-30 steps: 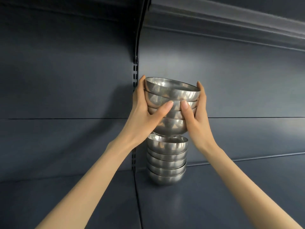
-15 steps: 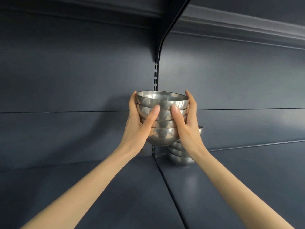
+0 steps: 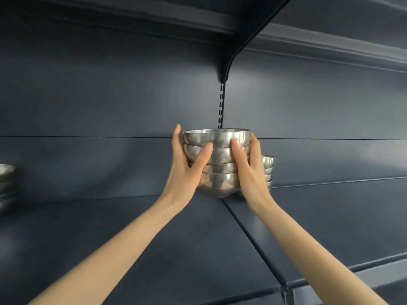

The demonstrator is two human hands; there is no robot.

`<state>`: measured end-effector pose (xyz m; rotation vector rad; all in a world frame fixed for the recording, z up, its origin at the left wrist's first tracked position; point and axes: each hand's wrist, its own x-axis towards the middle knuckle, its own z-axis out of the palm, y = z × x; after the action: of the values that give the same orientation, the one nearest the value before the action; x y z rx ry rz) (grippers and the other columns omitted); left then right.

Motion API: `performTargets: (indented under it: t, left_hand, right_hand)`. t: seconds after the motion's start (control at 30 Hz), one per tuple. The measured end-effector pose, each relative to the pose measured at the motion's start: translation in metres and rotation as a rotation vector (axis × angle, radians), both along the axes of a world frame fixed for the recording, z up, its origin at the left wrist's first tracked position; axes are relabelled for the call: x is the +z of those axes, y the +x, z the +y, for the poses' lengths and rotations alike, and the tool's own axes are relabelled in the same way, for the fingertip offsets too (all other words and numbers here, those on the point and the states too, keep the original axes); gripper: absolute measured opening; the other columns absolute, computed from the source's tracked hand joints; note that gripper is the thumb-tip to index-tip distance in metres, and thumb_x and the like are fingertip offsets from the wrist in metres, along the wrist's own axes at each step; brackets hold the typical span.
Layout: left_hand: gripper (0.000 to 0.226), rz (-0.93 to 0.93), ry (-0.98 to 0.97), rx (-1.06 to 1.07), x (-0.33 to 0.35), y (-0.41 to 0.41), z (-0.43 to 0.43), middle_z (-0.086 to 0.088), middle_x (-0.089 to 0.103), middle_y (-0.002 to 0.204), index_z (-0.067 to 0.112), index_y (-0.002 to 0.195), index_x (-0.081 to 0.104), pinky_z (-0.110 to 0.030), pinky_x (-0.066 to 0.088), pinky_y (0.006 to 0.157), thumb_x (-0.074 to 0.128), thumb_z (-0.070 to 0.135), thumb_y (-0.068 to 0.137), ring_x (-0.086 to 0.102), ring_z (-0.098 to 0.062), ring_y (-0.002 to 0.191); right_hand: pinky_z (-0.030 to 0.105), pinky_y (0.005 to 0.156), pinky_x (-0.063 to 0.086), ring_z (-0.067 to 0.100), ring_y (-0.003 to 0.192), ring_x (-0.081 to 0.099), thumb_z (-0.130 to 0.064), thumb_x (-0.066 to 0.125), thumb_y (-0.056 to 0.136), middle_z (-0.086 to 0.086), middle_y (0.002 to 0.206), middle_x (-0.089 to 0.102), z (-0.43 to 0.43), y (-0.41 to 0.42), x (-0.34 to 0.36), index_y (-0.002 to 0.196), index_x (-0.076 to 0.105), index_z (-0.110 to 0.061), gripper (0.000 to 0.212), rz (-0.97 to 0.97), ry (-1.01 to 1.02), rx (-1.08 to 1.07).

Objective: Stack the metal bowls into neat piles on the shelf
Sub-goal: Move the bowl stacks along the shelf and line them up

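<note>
Four bowls [image 3: 219,156] have shifted left, off the pile [image 3: 268,162].

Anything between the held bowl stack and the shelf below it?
Nothing visible. The left hand and right hand hold the stack over the shelf; one pile stands to its right, another pile far left.

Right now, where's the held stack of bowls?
The stack is centre view, gripped between left hand and right hand, by the shelf seam; another pile stands behind it, rightward.
</note>
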<state>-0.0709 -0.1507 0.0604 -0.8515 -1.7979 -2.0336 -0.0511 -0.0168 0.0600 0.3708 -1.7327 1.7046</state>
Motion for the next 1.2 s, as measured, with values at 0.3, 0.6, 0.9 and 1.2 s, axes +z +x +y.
performTargets:
  t: [0.3, 0.6, 0.9, 1.2]
  left_hand:
    - [0.102, -0.133, 0.015, 0.039, -0.008, 0.078, -0.029, 0.033, 0.049, 0.115, 0.043, 0.149, -0.005, -0.004, 0.045, 0.057, 0.054, 0.055, 0.067, 0.056, 0.025, 0.083]
    - [0.086, -0.122, 0.039, 0.136, -0.023, 0.122, -0.08, 0.028, 0.049, 0.124, 0.042, 0.148, 0.014, -0.004, 0.047, 0.067, 0.054, 0.051, 0.073, 0.056, 0.022, 0.094]
    - [0.06, -0.115, -0.013, 0.178, -0.028, 0.123, -0.18, 0.015, 0.061, 0.112, 0.025, 0.135, 0.033, -0.006, 0.047, 0.067, 0.053, 0.043, 0.082, 0.063, 0.013, 0.089]
    - [0.066, -0.086, -0.128, 0.24, -0.032, 0.083, -0.315, 0.015, 0.056, 0.121, 0.033, 0.129, 0.027, -0.018, 0.053, 0.084, 0.051, 0.057, 0.072, 0.059, 0.01, 0.102]
  right_hand:
    - [0.03, 0.105, 0.045, 0.005, 0.119, 0.057, -0.062, 0.056, 0.074, -0.005, 0.13, 0.059, -0.023, 0.056, -0.018, 0.141, 0.037, -0.02, 0.081, -0.028, 0.076, 0.082]
    - [0.014, 0.092, 0.046, -0.005, 0.112, 0.056, -0.053, 0.06, 0.087, -0.006, 0.128, 0.055, -0.073, 0.096, -0.031, 0.143, 0.028, -0.02, 0.072, -0.06, 0.093, 0.206]
    - [0.015, 0.077, 0.051, 0.003, 0.099, 0.065, -0.052, 0.055, 0.074, -0.001, 0.118, 0.06, -0.176, 0.089, -0.03, 0.131, 0.035, -0.027, 0.065, -0.076, -0.012, 0.302]
    - [0.013, 0.075, 0.05, -0.001, 0.096, 0.065, -0.054, 0.056, 0.08, -0.008, 0.112, 0.064, -0.309, 0.049, -0.04, 0.124, 0.047, -0.025, 0.053, -0.044, -0.033, 0.305]
